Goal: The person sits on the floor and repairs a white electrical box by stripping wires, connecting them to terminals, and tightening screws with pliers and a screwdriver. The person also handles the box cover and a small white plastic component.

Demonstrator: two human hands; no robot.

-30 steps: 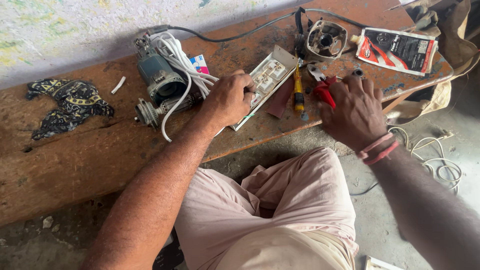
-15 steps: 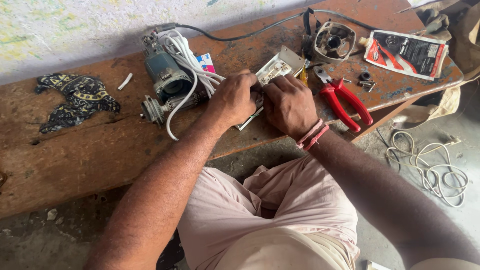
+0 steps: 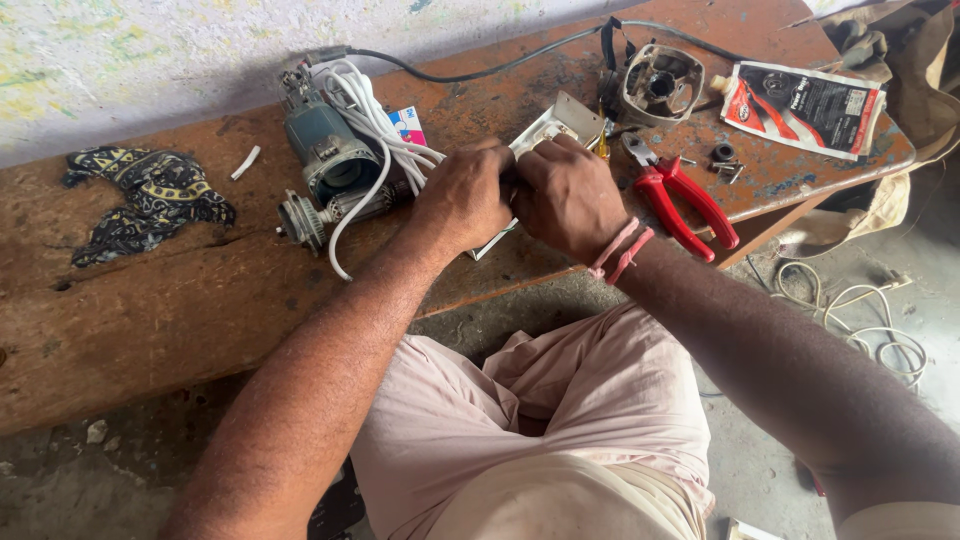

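On the rusty bench point(image 3: 150, 300), the left hand point(image 3: 465, 200) and right hand point(image 3: 570, 195) clamp together over a white switch plate point(image 3: 555, 122), hiding most of it; red pliers point(image 3: 690, 200) lie just beside.

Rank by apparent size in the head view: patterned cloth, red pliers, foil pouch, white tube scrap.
1. Patterned cloth and foil pouch: look about alike, so I won't rank them.
2. Red pliers.
3. White tube scrap, clearly the smallest.
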